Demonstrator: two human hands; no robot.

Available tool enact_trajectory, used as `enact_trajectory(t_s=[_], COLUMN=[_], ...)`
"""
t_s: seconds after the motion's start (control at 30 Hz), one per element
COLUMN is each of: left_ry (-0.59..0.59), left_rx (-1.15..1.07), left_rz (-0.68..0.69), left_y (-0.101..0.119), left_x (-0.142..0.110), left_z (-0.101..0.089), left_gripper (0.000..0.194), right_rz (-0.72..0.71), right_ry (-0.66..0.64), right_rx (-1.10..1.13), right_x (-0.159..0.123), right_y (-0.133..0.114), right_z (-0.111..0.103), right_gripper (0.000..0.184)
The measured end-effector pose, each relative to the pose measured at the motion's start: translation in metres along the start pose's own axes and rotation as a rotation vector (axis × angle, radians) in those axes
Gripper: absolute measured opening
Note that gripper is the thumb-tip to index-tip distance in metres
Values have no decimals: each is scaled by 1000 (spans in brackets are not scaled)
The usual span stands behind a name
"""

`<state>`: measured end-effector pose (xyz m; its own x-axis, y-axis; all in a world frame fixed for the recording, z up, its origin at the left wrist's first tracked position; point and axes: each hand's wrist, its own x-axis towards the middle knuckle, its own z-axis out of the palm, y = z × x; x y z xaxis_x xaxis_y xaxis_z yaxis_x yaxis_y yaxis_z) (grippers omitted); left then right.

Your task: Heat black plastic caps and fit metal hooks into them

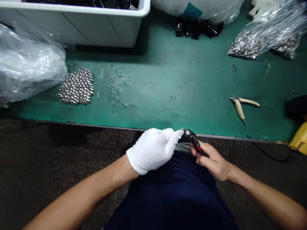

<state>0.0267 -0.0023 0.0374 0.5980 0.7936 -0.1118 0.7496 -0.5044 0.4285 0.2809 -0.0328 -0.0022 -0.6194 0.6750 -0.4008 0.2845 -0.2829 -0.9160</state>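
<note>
One camera, worn on the person's head, faces forward and down. It looks closely over their lap (172, 191), with the left hand (153, 151) and right hand (212, 161) at bottom center, and across the near edge of a green bench (153, 95) toward its far side.

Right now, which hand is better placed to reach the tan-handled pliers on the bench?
Probably the right hand: nearer the pliers, though holding a red-handled tool. The gloved left hand is farther, on a black part.
</note>
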Motion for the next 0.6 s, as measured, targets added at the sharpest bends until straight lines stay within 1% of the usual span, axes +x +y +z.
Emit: enact_trajectory(t_s=[0.1, 0.17, 0.27, 0.33, 0.4, 0.47, 0.6], left_ry=[51, 121, 253, 316, 358, 384, 426], left_rx=[-89, -202, -393, -465, -483, -497, -499], left_rz=[-52, -104, -271, -378, -420, -414, -430], left_y=[5, 12, 25, 32, 35, 34, 27], left_x=[0, 3, 10, 14, 16, 15, 12], left_z=[6, 11, 20, 25, 28, 30, 31], left_gripper=[36, 36, 41, 44, 44, 43, 39], right_rz=[6, 14, 15, 3, -11, -22, -45], right_ry=[50, 87, 133, 156, 173, 180, 179], right_rx=[155, 267, 415, 473, 488, 467, 357], right_x=[2, 5, 13, 18, 20, 21, 21], right_y=[3, 2, -4, -9, -11, -11, -12], right_z=[14, 26, 43, 50, 51, 49, 42], right_gripper=[12, 13, 15, 16, 17, 17, 15])
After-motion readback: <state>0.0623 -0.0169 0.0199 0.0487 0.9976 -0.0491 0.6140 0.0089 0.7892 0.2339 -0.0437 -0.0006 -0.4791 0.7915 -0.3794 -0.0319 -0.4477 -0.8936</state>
